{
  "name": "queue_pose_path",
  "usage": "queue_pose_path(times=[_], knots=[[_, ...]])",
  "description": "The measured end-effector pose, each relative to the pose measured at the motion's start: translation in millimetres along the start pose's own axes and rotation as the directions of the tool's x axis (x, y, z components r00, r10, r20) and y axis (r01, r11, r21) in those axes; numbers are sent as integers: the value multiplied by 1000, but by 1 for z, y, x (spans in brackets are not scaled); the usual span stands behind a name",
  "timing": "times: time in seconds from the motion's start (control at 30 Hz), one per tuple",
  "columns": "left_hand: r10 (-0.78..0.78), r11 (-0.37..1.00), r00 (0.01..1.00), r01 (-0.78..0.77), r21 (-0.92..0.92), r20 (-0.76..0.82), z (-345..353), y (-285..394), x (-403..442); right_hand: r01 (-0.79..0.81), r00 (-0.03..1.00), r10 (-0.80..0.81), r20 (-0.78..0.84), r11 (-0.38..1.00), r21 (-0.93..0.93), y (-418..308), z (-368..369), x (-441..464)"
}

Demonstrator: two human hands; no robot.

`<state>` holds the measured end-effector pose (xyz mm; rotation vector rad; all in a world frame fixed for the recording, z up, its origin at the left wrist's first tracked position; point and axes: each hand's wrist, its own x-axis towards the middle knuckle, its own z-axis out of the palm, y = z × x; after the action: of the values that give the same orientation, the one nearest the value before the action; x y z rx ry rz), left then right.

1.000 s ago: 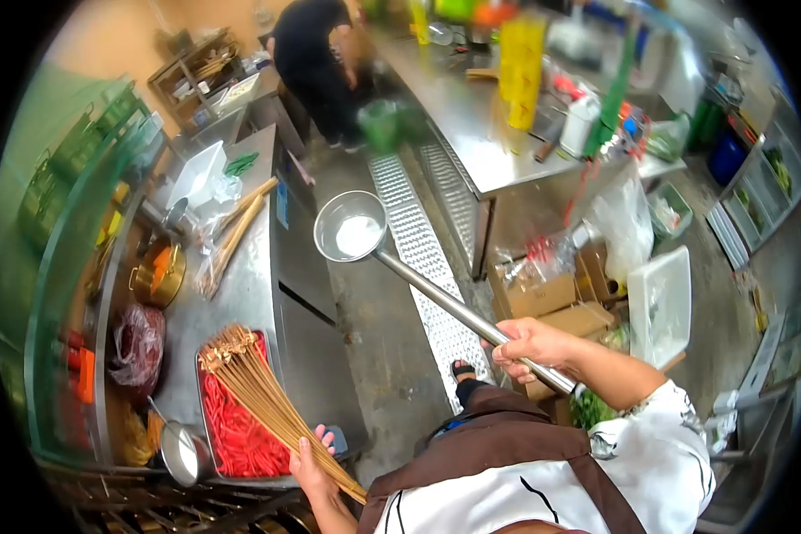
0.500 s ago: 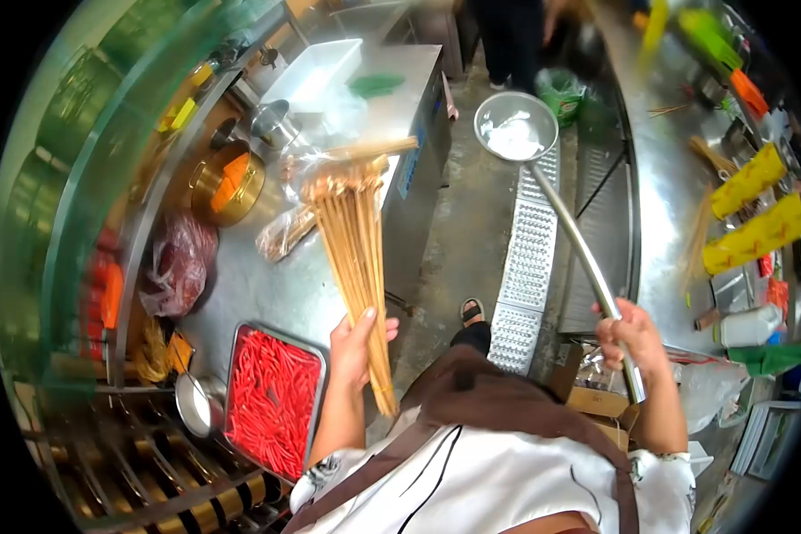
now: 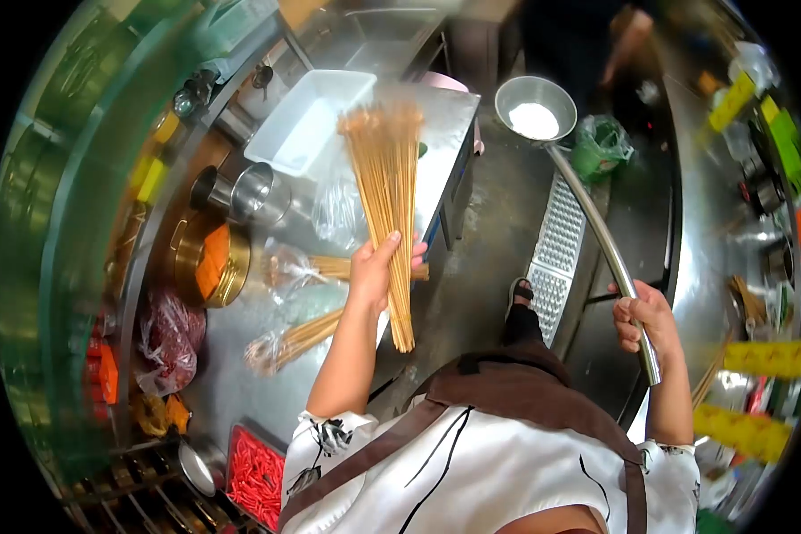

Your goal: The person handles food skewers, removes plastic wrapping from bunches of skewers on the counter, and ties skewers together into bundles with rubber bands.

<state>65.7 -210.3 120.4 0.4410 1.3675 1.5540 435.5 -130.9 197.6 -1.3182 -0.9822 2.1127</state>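
Note:
My left hand (image 3: 384,267) is closed round the lower part of a bundle of thin wooden skewers (image 3: 384,191); their tops are blurred and fan out above the steel counter's edge. In my right hand (image 3: 643,316) is the long metal handle of a ladle (image 3: 596,222). Its round bowl, at the far end, points away from me and holds something white. Beneath my left forearm, more skewers in clear plastic (image 3: 307,338) lie on the counter. A tray of red strips (image 3: 256,476) sits at the counter's near end.
On the left counter (image 3: 222,383) stand a white tub (image 3: 311,120), metal cups (image 3: 260,194) and a brass pot (image 3: 212,262). A person in dark clothes (image 3: 565,44) stands ahead, near a green-lined bin (image 3: 602,147). Another steel counter (image 3: 699,231) runs along the right, with yellow packages.
The view has moved forward along the aisle. My left hand has carried the skewers up and away from the tray of red strips. The ladle, still in my right hand, now points farther ahead.

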Motion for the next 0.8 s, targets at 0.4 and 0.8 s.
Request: queue_pose_path(times=[0.4,0.8], knots=[[23,998,985,-32,-49,-172,97,53,312,-24,984,50,172,988,-153,-219,-21,254],[-140,984,959,107,-139,-248,90,96,588,57,961,53,272,923,-381,-373,73,484]])
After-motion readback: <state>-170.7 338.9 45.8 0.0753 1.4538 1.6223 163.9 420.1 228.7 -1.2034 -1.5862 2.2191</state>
